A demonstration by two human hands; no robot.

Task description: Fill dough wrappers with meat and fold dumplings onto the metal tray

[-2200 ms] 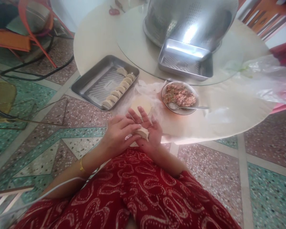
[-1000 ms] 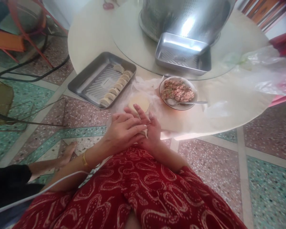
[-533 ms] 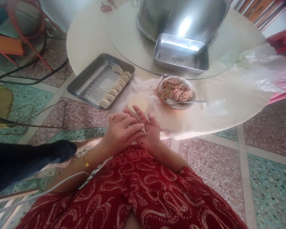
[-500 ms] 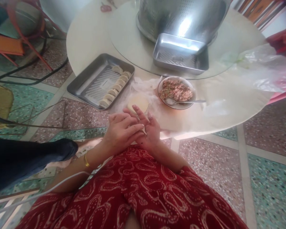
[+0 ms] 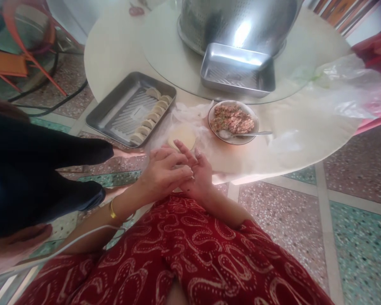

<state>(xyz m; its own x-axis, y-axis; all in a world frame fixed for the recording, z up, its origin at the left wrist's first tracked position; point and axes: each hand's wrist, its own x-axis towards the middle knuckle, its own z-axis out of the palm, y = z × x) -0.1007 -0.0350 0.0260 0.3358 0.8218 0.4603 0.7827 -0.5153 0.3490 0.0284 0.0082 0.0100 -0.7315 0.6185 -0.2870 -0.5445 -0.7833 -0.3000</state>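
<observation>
Hand, left [image 5: 165,173]: back uppermost, fingers bent and closed over the opposite palm, thumb tip set at the edge of one dumpling [image 5: 193,178]. I count the grip as a pinch, though the fingers hide most of the dough; only a pale sliver reaches me.

Hand, right [image 5: 197,178]: palm up, loosely spread, forefinger and thumb extended and apart. Dumpling lies between this palm and the left fingers, over the near table edge.

Bracelet [image 5: 112,209]: gold-coloured band, left wrist.

Wrappers [image 5: 182,136]: round, flat, pale yellow, smooth; just beyond the right fingertips, on thin crumpled plastic film [image 5: 190,112].

Tray [image 5: 123,110]: dark grey metal, rectangular, ridged floor, set at a slant. Finished dumplings [image 5: 147,123], plump half-moons, line its right side; one sits slightly off the row.

Bowl [image 5: 241,140]: round, pale, dark-rimmed. Minced filling [image 5: 231,119], coarse, pink flecked green; metal spoon [image 5: 257,134] resting in it, handle over the rim.

Smaller tray [image 5: 236,76]: shiny metal, on a glass turntable [image 5: 174,63], before a perforated steel colander [image 5: 209,25].

Tablecloth [image 5: 114,51]: cream, draped over a rounded table.

Garment [image 5: 190,258]: red, looping pale print.

I also log a bystander's dark trousers [image 5: 44,148], at left, above speckled terrazzo [image 5: 282,224].
</observation>
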